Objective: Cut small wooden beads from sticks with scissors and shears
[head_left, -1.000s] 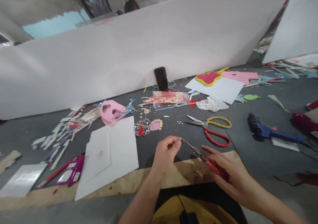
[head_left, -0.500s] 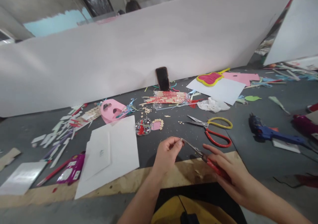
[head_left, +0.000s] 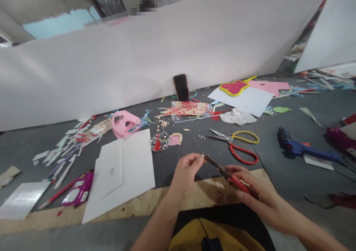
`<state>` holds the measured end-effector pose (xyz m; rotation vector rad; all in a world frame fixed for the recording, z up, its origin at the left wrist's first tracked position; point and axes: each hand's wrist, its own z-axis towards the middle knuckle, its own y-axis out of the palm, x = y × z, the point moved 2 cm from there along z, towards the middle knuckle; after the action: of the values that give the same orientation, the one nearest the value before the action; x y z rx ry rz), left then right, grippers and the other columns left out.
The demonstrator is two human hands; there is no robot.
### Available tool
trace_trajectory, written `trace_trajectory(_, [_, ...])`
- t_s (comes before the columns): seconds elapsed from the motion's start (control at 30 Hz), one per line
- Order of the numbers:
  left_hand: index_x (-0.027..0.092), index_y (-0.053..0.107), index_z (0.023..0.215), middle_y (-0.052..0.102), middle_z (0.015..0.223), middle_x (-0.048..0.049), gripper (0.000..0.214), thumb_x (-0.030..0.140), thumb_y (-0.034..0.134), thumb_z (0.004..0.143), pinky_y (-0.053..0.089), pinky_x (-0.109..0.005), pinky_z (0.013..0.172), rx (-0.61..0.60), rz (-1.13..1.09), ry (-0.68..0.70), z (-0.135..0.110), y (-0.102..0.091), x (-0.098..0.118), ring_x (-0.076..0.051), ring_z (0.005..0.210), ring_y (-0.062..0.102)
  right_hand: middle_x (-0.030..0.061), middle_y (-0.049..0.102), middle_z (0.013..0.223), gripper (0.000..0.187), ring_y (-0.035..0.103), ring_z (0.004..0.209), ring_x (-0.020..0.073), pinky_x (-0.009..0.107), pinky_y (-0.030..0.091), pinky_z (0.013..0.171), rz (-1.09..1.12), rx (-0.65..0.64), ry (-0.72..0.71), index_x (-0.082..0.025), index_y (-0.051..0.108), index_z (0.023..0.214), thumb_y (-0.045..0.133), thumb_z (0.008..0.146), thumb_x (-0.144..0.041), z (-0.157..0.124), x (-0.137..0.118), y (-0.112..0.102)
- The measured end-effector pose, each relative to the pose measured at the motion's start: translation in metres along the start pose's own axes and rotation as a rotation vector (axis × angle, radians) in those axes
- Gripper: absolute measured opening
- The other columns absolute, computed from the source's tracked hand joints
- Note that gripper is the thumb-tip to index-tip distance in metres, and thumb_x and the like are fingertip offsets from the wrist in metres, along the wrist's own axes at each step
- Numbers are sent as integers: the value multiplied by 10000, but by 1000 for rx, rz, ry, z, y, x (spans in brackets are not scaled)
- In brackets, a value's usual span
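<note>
My left hand (head_left: pixel 185 171) is closed, thumb and forefinger pinching a tiny pale piece (head_left: pixel 203 155). Wrapped round the red handles of long-nosed pliers (head_left: pixel 219 167), my right hand (head_left: pixel 254 189) points their dark, narrow jaws at that piece. The jaw tips meet the left fingertips; whether they grip the piece is too small to tell. Beyond my hands lie scissors (head_left: pixel 232 137) with one yellow and one red handle, blades apart. A pink piece edged with small pale bits (head_left: pixel 175 139) sits beside a round clear case of small beads (head_left: pixel 160 142).
A phone (head_left: pixel 181 87) leans against the white partition (head_left: pixel 133 61). Wrapped sticks (head_left: pixel 186 109) and crumpled tissue (head_left: pixel 238 116) lie before it. White sheets (head_left: pixel 130 169) and a pink cutout (head_left: pixel 124 123) are left; a blue glue gun (head_left: pixel 306 149) rests right.
The plier jaws have drawn together, and the fingers of my right hand have curled in around the handles. My left hand keeps its pinch in nearly the same place.
</note>
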<state>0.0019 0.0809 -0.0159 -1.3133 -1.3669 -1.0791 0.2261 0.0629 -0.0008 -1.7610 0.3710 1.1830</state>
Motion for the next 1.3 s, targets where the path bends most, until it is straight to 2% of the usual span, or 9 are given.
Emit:
trace_trajectory(0.1, [165,670,730,718,823,-44,239,385,600,794,437,-278,794,4,-8,0,-2,0,4,-182,832,611,88,656,1043,339,615,969,235,344,536,823,206,46,106,-222,630,1001,501,882,-512,3,-2,3])
trace_trajectory(0.17, [165,670,733,720,836,-51,236,379,595,795,442,-282,793,1,-5,-7,-3,1,6,-187,840,613,67,660,945,340,625,898,214,344,539,817,345,46,177,-218,621,985,506,880,-520,4,-2,6])
trace_trajectory(0.33, [159,672,774,705,810,-51,252,379,557,820,440,-275,746,7,83,9,-4,2,5,-183,809,598,87,648,1078,368,613,1019,242,404,529,858,593,-57,221,-226,564,1133,511,890,-497,2,0,14])
trace_trajectory(0.53, [163,689,762,666,717,-23,251,364,555,828,423,-269,698,30,279,74,-4,-1,6,-165,717,558,76,665,1012,362,615,942,225,374,507,866,298,-70,125,-196,598,1089,496,897,-486,3,-11,12])
trace_trajectory(0.77, [168,692,710,663,720,-26,239,350,579,817,429,-255,694,30,300,95,-8,-8,12,-176,754,583,64,657,973,293,616,947,219,338,529,815,171,-54,54,-234,575,1105,454,925,-431,2,-19,13])
trace_trajectory(0.9, [173,707,721,692,771,-41,229,342,589,821,442,-268,727,30,331,135,-9,-11,13,-186,780,601,117,593,1204,279,544,1152,257,365,497,902,62,-15,-21,-224,584,1105,463,919,-392,1,-22,13])
trace_trajectory(1.0, [175,720,753,711,815,-49,202,320,596,819,449,-277,745,27,330,141,-10,-13,11,-197,810,616,136,495,1366,301,471,1254,263,387,451,971,34,-35,-12,-216,570,1142,479,914,-390,0,-21,14])
trace_trajectory(1.13, [184,728,765,725,842,-51,187,301,591,819,455,-287,751,19,362,137,-12,-15,10,-202,819,627,148,434,1429,330,455,1276,269,418,424,999,46,-71,3,-215,550,1175,481,912,-401,1,-19,17])
trace_trajectory(1.3, [197,729,764,729,856,-54,167,292,600,811,459,-302,777,36,410,134,-14,-18,9,-210,845,636,156,435,1424,296,466,1268,275,423,438,984,16,-67,-24,-214,567,1132,480,909,-386,1,-21,19])
